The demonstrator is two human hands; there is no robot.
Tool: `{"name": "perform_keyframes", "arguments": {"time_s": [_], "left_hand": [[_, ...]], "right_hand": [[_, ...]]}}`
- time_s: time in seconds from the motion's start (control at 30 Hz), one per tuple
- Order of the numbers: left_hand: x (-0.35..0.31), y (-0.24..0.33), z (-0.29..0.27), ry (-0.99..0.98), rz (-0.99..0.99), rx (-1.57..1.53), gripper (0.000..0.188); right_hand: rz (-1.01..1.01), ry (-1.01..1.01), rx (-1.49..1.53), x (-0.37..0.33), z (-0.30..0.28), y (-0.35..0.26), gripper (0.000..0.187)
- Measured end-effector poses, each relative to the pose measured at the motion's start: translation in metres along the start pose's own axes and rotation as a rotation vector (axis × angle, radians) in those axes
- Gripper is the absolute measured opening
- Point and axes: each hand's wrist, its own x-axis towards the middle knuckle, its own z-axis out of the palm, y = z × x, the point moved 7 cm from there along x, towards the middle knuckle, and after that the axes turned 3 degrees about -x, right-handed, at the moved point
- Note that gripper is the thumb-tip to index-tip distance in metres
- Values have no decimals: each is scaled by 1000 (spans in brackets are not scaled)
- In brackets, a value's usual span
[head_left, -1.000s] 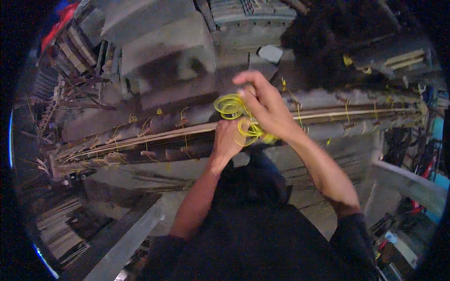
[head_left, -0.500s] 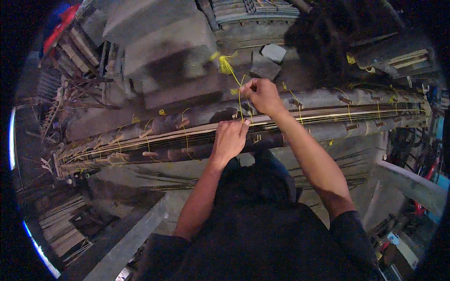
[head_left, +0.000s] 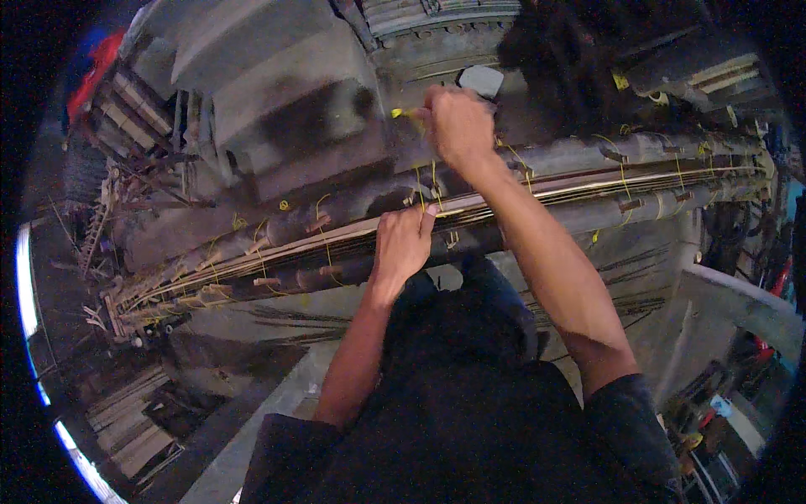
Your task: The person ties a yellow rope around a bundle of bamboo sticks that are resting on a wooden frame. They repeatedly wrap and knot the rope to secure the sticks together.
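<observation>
Two long dark round poles, the far one (head_left: 554, 160) and the near one (head_left: 470, 241), lie side by side across the view. Thin pale strips (head_left: 336, 238) run lengthwise between them. Yellow string ties (head_left: 624, 172) cross the poles at intervals, with short wooden pegs (head_left: 317, 223) beside some of them. My left hand (head_left: 401, 245) is closed over the strips near the middle, its thumb pressed by a tie. Raised beyond the far pole, my right hand (head_left: 462, 126) is a slightly blurred fist on a yellow string (head_left: 434, 181), whose bunched end sticks out at the left.
A pale block (head_left: 482, 81) lies on the ground behind my right hand. Large grey slabs (head_left: 277, 92) stand at the far left. A grey beam (head_left: 739, 307) lies at the near right, and stacked boards (head_left: 134, 412) are at the lower left.
My right hand has lifted up and away with the yellow string, changing from a pinch to a fist. My left hand stays at nearly the same spot on the strips.
</observation>
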Motion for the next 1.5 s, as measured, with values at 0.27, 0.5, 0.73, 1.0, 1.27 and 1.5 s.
{"name": "perform_keyframes", "arguments": {"time_s": [0.27,0.5,0.73,1.0,1.27,1.5], "left_hand": [[-2,-5,5,-14,-69,-45,40],[54,61,-51,-67,106,-373,45],[161,-85,64,-235,-223,-357,37],[123,-119,-118,-140,243,-10,45],[-43,-156,-155,-46,243,-149,28],[-64,-163,-108,83,371,210,22]], "right_hand": [[-443,-734,630,-210,22,-36,25],[-452,-588,811,-198,17,-68,28],[-300,-657,446,-236,61,-30,29],[286,-493,930,-268,83,-101,53],[43,-297,550,-216,79,-162,15],[-862,-612,109,-99,75,-327,24]]}}
